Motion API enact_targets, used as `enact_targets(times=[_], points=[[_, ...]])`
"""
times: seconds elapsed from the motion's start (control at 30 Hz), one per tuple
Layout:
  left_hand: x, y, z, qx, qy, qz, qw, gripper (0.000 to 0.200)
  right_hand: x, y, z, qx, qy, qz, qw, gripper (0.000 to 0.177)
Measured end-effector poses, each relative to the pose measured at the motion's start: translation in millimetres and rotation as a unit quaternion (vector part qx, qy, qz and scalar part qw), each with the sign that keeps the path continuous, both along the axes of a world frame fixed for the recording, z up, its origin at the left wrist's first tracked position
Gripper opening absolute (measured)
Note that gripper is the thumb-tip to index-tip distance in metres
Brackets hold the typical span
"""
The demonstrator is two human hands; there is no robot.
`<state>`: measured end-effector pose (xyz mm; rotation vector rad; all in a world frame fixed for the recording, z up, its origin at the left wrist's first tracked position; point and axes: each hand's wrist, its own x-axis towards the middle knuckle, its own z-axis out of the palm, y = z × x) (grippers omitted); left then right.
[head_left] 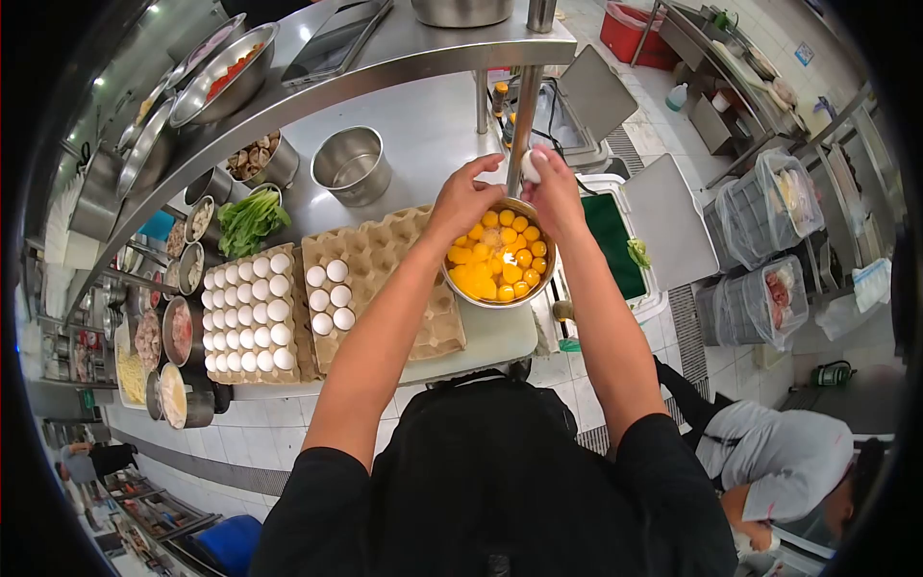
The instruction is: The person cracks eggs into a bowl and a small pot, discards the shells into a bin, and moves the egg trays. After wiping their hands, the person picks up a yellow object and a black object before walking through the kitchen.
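My right hand (556,200) grips a white egg (531,167) above the far rim of a round metal bowl (460,290). Inside the bowl lie many raw yolks (495,258), some broken together at the left. Over the bowl's upper left edge is my left hand (463,204), its fingers apart and nothing visible between them. To the left, a cardboard egg tray (394,279) has several white eggs (332,296) in its left columns and bare cups elsewhere. Beside it, another tray is filled with white eggs (247,313).
A steel shelf (423,65) and its post (524,115) stand just beyond my hands. Behind the trays are an empty metal pot (351,165) and leafy greens (252,221). An open-lidded container (615,240) sits at right. A person in grey (779,452) bends at lower right.
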<state>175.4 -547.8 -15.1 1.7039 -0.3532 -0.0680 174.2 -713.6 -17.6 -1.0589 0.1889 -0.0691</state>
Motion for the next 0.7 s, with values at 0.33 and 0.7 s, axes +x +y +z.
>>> enact_targets(times=[0.33, 0.7], points=[[-29, 26, -23, 0.143, -0.019, -0.118, 0.982, 0.042, -54, -5, -14, -0.313, 0.012, 0.236, 0.920, 0.031], [-52, 149, 13, 0.328, -0.017, 0.253, 0.910, 0.041, -48, -84, 8, -0.660, -0.146, -0.159, 0.720, 0.041]])
